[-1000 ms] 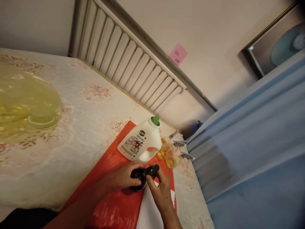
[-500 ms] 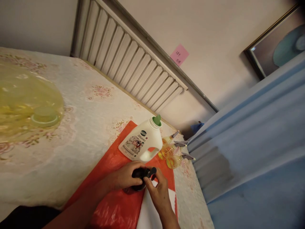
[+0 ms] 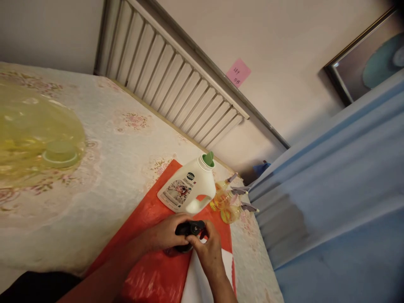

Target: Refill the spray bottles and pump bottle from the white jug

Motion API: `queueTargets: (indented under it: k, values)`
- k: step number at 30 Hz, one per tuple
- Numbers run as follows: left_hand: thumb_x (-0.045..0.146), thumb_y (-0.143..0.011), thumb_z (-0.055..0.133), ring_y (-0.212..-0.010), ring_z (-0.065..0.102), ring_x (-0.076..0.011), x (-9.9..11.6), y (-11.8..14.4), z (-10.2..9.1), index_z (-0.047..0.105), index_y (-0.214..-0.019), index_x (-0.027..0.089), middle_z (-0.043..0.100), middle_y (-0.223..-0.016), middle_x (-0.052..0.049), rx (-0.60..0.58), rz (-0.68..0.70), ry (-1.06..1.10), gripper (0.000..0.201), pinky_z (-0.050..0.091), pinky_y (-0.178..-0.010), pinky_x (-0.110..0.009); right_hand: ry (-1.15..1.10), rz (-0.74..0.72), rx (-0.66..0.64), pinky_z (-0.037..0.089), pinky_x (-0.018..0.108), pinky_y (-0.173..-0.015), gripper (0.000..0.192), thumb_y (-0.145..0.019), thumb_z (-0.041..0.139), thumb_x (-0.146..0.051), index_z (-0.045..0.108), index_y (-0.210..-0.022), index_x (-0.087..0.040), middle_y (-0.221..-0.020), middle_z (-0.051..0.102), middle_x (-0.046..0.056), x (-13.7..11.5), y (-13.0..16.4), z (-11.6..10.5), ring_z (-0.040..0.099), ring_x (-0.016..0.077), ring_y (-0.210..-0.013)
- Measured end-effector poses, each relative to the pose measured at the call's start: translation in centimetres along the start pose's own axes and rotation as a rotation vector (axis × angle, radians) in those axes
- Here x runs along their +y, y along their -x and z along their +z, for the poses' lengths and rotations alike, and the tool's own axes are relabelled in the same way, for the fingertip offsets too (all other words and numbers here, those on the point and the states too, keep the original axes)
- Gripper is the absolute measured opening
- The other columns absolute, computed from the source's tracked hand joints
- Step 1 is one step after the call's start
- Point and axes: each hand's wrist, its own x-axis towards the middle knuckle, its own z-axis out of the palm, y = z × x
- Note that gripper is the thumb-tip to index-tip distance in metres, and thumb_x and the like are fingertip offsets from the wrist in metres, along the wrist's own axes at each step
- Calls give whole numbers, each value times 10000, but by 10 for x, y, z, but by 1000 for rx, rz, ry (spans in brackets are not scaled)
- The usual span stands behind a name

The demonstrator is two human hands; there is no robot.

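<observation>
Head view: the left hand [image 3: 168,235] is wrapped around the body of a small dark bottle [image 3: 181,246] that stands on a red sheet [image 3: 148,269] spread over the floral-covered table [image 3: 120,143]. The right hand [image 3: 206,250] is closed by its fingertips on the bottle's black pump top [image 3: 191,228], which sits at the neck; whether the top is fully seated cannot be told. Just behind the hands stands a white jug [image 3: 187,189] with its green spout [image 3: 207,158] uncovered, and beside it three small bottles of yellow liquid [image 3: 225,202] near the table's far edge. A white sheet [image 3: 197,282] lies under the right wrist. A large yellow container [image 3: 34,134] lies well apart at left. Risks, as judged: the dark bottle is hemmed close to the open jug, so a jerk of either hand could knock it over and spill; a cross-set top could leak; the small bottles could be nudged off the edge.
</observation>
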Motion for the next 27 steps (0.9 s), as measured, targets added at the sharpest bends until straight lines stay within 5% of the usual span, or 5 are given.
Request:
queueTargets:
  k: [4,8,14,23,27]
  values:
    - [274,-745,658,-669,586,-140,1,0,-1,608,-1177,215,644,-1042,-33,-50,-58,12,438,426,-455,-190,-83,-92,-108,495,321,-794,438,-731,759,-275,669,-1155,-207,-1065,676,63,-5,-2,-12,614,243,-942]
    - [174,-698,622,-693,601,-140,-4,0,-1,618,-1126,216,655,-1089,-32,-38,-54,6,430,453,-498,-196,-100,-147,-240,494,307,-781,230,-835,652,-252,717,-1054,-233,-954,662,37,-11,-6,-20,601,213,-873]
    - [248,-755,634,-549,534,-110,-2,1,0,606,-1102,197,611,-828,18,-55,-110,52,352,381,-423,-191,-41,-48,-77,449,276,-609,148,-705,746,-236,668,-827,-207,-726,578,-16,-4,-10,-7,523,178,-664]
    - [179,-681,637,-752,621,-181,-1,-1,-2,636,-1153,217,657,-1047,-34,-38,-43,-17,473,453,-512,-215,-195,-163,-262,509,343,-792,280,-858,649,-385,704,-1100,-257,-985,666,53,-3,-10,-16,615,237,-897]
    - [199,-712,612,-647,600,-155,-10,-1,-2,613,-1196,214,655,-1013,-34,-48,-92,4,483,422,-443,-203,-147,-87,-101,488,289,-653,197,-756,741,-333,719,-904,-206,-797,646,14,0,-10,-7,584,193,-718]
